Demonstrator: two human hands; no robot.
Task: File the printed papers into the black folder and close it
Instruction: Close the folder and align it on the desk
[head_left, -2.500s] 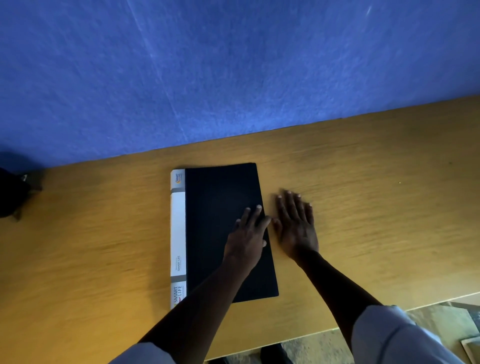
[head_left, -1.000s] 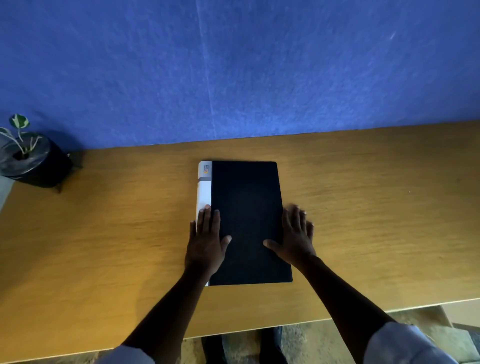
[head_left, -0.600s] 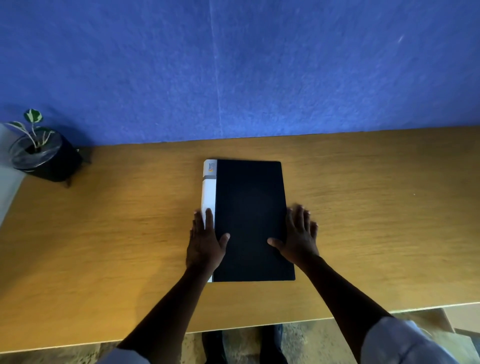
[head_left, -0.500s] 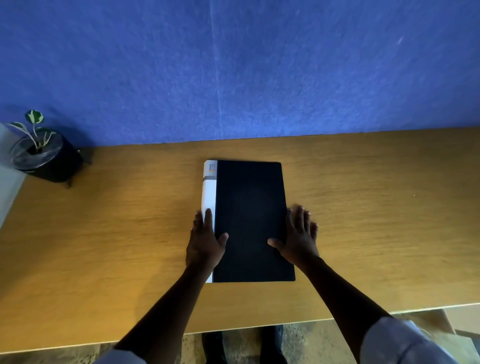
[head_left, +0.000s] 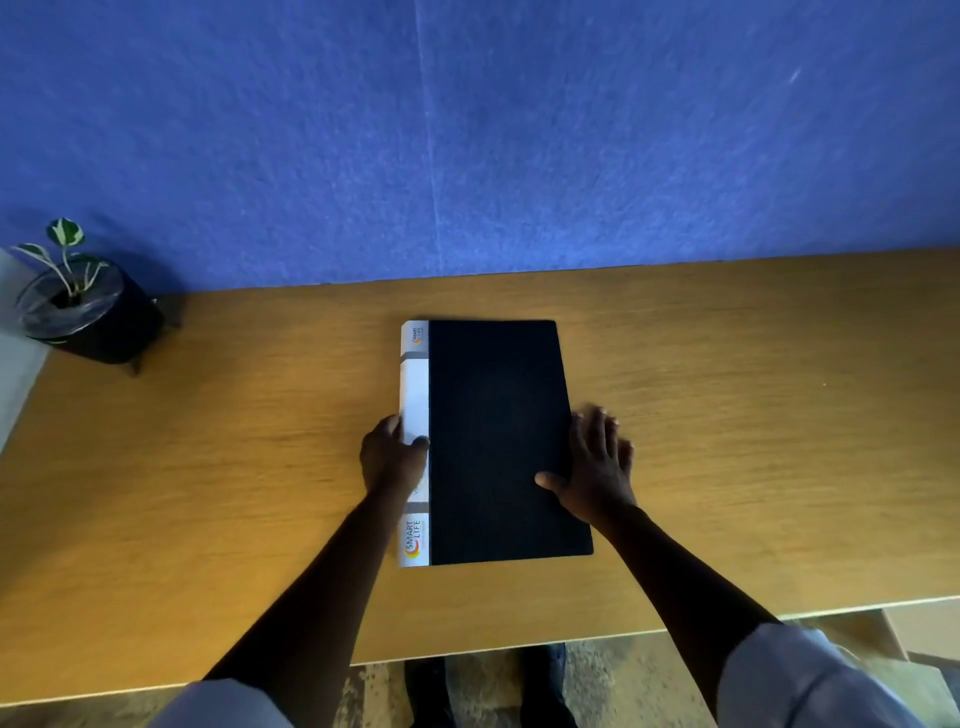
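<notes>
The black folder (head_left: 498, 441) lies closed and flat on the wooden table (head_left: 753, 441), its white printed spine (head_left: 414, 395) on the left. My left hand (head_left: 389, 460) is at the spine's left edge, fingers curled against it and the thumb on top. My right hand (head_left: 597, 467) rests at the folder's right edge, with the thumb on the black cover and the spread fingers on the table beside it. No printed papers show anywhere; the cover hides the folder's inside.
A small plant in a dark pot (head_left: 78, 312) stands at the table's back left corner. A blue wall (head_left: 467, 130) runs along the far edge. The table's front edge (head_left: 519, 644) is near my body, with floor below.
My left hand slid from the cover to the spine's left edge and curled around it. My right hand shifted from the bare table onto the folder's right edge. The folder stayed closed.
</notes>
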